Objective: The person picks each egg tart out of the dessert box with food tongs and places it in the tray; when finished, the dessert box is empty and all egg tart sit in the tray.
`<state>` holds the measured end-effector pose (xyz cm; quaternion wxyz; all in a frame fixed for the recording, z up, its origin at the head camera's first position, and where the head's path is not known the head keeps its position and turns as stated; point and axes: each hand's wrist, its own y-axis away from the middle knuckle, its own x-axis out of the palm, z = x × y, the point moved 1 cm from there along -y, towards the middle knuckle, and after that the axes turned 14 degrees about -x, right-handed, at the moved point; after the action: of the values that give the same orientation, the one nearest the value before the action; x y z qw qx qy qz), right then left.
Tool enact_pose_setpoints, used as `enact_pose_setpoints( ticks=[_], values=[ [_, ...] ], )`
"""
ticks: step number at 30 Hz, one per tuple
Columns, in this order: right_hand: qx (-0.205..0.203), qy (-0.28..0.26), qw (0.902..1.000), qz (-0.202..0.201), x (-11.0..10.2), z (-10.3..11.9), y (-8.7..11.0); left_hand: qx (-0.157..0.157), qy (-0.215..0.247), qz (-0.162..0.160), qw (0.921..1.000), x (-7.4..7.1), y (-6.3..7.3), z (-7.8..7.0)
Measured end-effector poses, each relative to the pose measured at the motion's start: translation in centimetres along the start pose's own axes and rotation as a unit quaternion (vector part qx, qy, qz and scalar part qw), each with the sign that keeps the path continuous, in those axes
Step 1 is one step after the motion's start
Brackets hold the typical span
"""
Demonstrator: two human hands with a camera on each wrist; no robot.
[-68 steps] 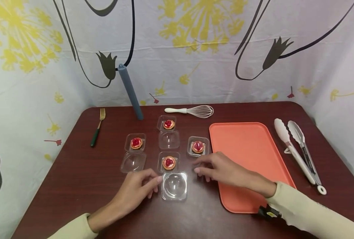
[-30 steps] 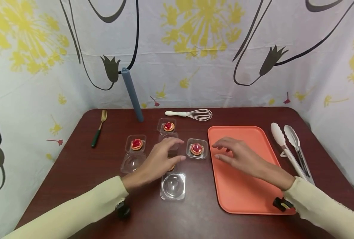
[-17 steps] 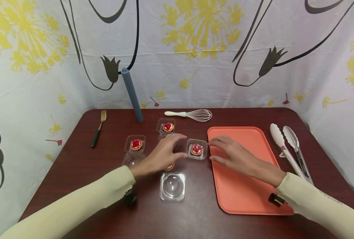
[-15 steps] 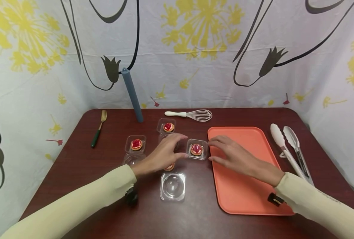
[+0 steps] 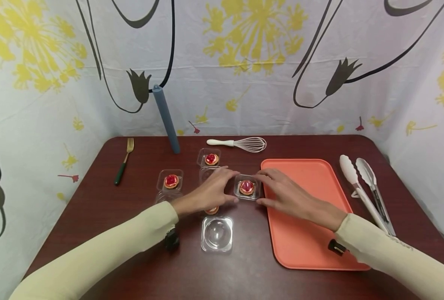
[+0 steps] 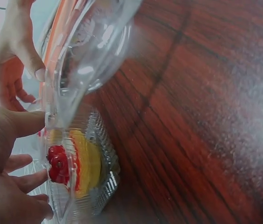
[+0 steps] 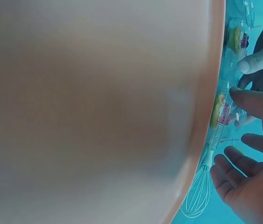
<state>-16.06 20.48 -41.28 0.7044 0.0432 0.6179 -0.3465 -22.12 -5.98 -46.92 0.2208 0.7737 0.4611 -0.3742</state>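
Note:
In the head view a clear plastic pastry box (image 5: 258, 192) with its lid down holds a red-topped fruit tart (image 5: 247, 187). My left hand (image 5: 213, 191) is at its left side and my right hand (image 5: 287, 195) at its right, thumbs toward the near corners, fingertips right at the edges. The left hand partly hides the front middle box, whose tart (image 6: 87, 163) shows in the left wrist view beside its raised lid (image 6: 101, 56). Two more tarts, a back one (image 5: 211, 159) and a left one (image 5: 171, 181), sit in boxes with lids folded out.
An orange tray (image 5: 319, 241) lies under the right forearm. Tongs (image 5: 360, 183) lie at the right and a whisk (image 5: 249, 144) at the back. A blue-grey rod (image 5: 166, 118) and a green-handled fork (image 5: 122, 166) are on the left of the dark wood table (image 5: 94, 216).
From beside the front box's lid, the left hand has moved up and right to the right-hand box. The right hand went right over the tray, then back left, and both have closed in on the box.

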Motion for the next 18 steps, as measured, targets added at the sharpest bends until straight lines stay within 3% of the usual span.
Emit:
enact_pose_setpoints(
  ticks=[8, 18],
  values=[
    [0.003, 0.002, 0.9997, 0.025, 0.6, 0.0, -0.4, -0.002, -0.026, 0.016, 0.9995, -1.0, 0.5, -1.7],
    [0.003, 0.011, 0.9997, 0.023, 0.8, -0.1, -0.9, 0.003, -0.040, 0.005, 0.9992, -0.7, 0.3, -2.4]
  ],
)
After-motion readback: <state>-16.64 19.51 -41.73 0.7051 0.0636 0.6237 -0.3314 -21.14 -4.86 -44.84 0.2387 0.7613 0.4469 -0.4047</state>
